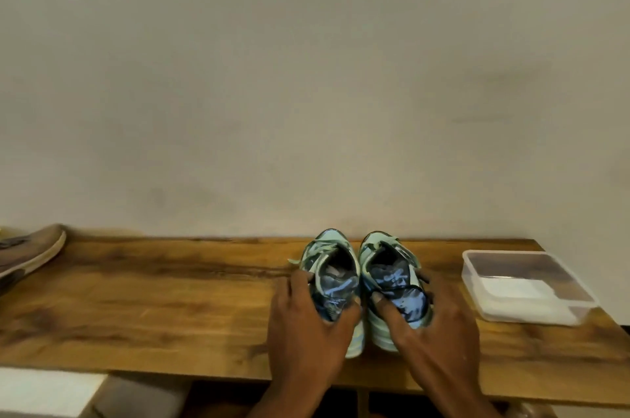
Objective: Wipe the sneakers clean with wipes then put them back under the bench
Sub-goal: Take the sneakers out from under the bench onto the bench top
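Hands come first at the near edge of the wooden bench: the left hand grips the heel of the left mint-green sneaker, fingers curled round its outer side and thumb hooked over the collar on the inner side. The right hand grips the heel of the right mint-green sneaker likewise, with a digit pressed into the blue-lined opening and the others wrapped round the outer side. Each shoe sits sole-down on the benchtop directly ahead of its hand, toes pointing at the wall, the pair just beside each other. Held by the heels like this, both can be lifted or set down together; whether they are arriving or leaving I cannot tell. Right of the pair, near but apart, a clear plastic container holds white wipes, handy for the right hand. Far left, a brown shoe lies on the bench, well apart.
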{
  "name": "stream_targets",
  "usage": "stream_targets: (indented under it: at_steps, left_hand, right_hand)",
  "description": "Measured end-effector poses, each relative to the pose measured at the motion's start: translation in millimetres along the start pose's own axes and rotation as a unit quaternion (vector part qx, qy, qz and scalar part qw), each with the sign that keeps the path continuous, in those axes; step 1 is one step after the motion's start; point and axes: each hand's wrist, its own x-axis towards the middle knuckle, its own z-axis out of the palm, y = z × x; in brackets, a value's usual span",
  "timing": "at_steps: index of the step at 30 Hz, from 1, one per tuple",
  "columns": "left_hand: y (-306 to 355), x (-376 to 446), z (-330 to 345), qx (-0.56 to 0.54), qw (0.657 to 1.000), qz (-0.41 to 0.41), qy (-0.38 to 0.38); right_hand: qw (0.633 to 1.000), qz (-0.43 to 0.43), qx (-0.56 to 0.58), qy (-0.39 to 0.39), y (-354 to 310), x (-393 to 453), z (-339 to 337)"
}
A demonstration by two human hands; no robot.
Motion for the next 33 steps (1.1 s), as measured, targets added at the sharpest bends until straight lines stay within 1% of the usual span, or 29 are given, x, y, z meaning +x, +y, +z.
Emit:
stream_targets:
  at_steps: [5, 8, 11, 13, 16, 19, 25, 27, 33]
  left_hand:
    - [-27.9, 19.3, 34.8, -0.024, 0.999, 0.018, -0.011]
    - [-41.3, 25.4, 47.2, -0.016, 0.999, 0.018, -0.028]
    - [-53.7, 29.5, 49.0, 0.016, 0.997, 0.011, -0.075]
    - [-57.6, 32.6, 49.1, 0.041, 0.994, 0.012, -0.102]
    - [-54.4, 36.7, 51.2, 0.084, 0.989, 0.020, -0.117]
    - [-52.6, 37.6, 51.6, 0.124, 0.985, 0.032, -0.119]
    - [-43.3, 39.7, 54.0, 0.186, 0.974, 0.047, -0.121]
    - [-41.9, 34.9, 50.5, 0.186, 0.974, 0.048, -0.119]
    - [-35.1, 27.8, 45.6, 0.161, 0.981, 0.069, -0.085]
  right_hand:
    - [0.999, 0.020, -0.031, -0.024, 34.6, 19.0, 22.1]
    - [0.997, 0.019, -0.069, -0.041, 45.5, 21.6, 24.3]
    - [0.992, 0.036, -0.099, -0.065, 57.4, 15.4, 24.5]
    - [0.985, 0.024, -0.140, -0.098, 64.0, 10.9, 25.8]
    - [0.973, -0.010, -0.190, -0.127, 71.9, 11.2, 27.4]
    - [0.968, -0.020, -0.214, -0.130, 76.9, 12.6, 26.9]
    - [0.966, -0.037, -0.220, -0.127, 67.7, 19.4, 22.2]
    - [0.968, -0.039, -0.215, -0.127, 64.0, 21.3, 19.6]
    - [0.981, -0.070, -0.115, -0.138, 53.6, 32.3, 13.2]
